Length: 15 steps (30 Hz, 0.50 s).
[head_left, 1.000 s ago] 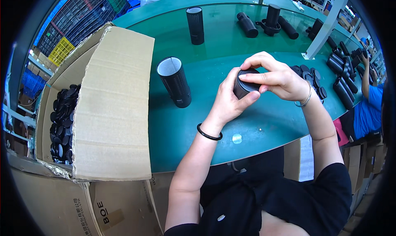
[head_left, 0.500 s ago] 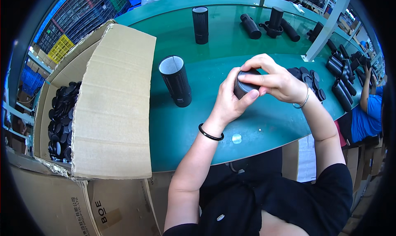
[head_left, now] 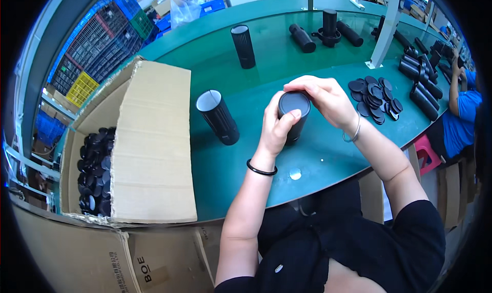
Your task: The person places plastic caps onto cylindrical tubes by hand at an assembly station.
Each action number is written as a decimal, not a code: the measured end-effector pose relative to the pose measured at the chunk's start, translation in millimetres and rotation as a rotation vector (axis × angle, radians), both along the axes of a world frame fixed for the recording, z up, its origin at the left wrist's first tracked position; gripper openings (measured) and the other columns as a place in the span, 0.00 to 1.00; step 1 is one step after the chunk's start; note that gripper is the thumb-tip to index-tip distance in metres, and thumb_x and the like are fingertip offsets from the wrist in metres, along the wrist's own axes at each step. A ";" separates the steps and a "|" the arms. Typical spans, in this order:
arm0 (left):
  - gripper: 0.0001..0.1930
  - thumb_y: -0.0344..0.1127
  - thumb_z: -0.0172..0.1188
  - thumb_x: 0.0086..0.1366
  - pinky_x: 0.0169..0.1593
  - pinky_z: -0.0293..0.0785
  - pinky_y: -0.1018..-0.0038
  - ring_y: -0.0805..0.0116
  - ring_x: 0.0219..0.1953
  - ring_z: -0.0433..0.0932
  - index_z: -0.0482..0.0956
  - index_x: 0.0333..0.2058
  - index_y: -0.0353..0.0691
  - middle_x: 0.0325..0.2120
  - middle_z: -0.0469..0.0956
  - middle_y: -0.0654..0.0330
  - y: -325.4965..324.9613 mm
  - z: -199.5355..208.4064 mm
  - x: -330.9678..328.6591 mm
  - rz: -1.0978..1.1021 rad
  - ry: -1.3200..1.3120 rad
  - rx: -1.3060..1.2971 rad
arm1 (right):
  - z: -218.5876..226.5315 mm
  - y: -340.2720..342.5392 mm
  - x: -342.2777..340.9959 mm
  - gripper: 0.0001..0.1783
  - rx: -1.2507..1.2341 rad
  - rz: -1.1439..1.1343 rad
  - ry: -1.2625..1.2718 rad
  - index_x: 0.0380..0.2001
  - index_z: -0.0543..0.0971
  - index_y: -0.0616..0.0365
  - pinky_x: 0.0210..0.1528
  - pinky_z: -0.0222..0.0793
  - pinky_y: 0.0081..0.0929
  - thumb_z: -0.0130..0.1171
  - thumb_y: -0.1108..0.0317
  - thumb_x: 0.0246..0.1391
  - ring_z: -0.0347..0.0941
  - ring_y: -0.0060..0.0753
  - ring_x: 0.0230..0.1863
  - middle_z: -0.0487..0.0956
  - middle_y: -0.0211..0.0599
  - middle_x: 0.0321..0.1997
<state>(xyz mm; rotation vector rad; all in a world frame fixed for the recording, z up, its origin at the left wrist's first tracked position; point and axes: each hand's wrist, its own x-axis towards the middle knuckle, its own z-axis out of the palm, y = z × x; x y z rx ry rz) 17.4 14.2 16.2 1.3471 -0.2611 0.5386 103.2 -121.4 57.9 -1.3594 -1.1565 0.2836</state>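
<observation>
A black cylinder stands in front of me on the green table, with a flat round black cap at its top. My left hand is wrapped round its left side, thumb resting on the cap. The fingers of my right hand curl together over the far and right edge of the top; their tips are partly hidden. To the left, a black tube with an open, pale-lined top stands slightly tilted in view. Farther back stands a similar tube.
At left, an open cardboard box holds many black discs. A pile of discs lies right of my hands. Black cylinders and a white post stand beyond it. A co-worker in blue sits at far right.
My right hand has moved from gripping over the top of the cylinder to its far right edge, uncovering the cap. My left thumb now lies on the cap. The whole view has shifted slightly.
</observation>
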 end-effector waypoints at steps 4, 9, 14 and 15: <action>0.25 0.42 0.57 0.54 0.45 0.68 0.76 0.71 0.42 0.70 0.67 0.46 0.32 0.39 0.72 0.57 4.7 -1.0 4.2 -0.041 0.084 -0.007 | 5.0 3.3 7.8 0.18 -0.070 0.153 0.476 0.47 0.77 0.63 0.52 0.65 0.23 0.51 0.62 0.60 0.71 0.27 0.49 0.76 0.37 0.47; 0.27 0.38 0.62 0.54 0.48 0.67 0.73 0.68 0.46 0.69 0.63 0.50 0.34 0.44 0.67 0.54 -13.5 -1.2 -4.7 0.238 -0.005 -0.002 | -15.4 16.1 7.1 0.18 0.047 0.150 0.472 0.48 0.76 0.62 0.51 0.66 0.21 0.53 0.63 0.58 0.72 0.24 0.47 0.76 0.35 0.45; 0.35 0.30 0.68 0.54 0.51 0.69 0.71 0.64 0.50 0.69 0.56 0.55 0.40 0.50 0.64 0.56 -23.0 -11.8 -10.9 0.643 -0.209 0.696 | -17.1 11.4 18.5 0.19 0.022 0.221 0.656 0.49 0.75 0.62 0.51 0.66 0.21 0.54 0.64 0.57 0.73 0.24 0.45 0.76 0.34 0.44; 0.35 0.30 0.68 0.54 0.51 0.69 0.71 0.64 0.50 0.69 0.56 0.55 0.40 0.50 0.64 0.56 -20.6 -14.1 -11.2 0.640 -0.212 0.705 | -16.2 10.9 17.4 0.19 0.026 0.253 0.712 0.49 0.75 0.62 0.52 0.66 0.21 0.54 0.64 0.57 0.73 0.23 0.45 0.76 0.34 0.44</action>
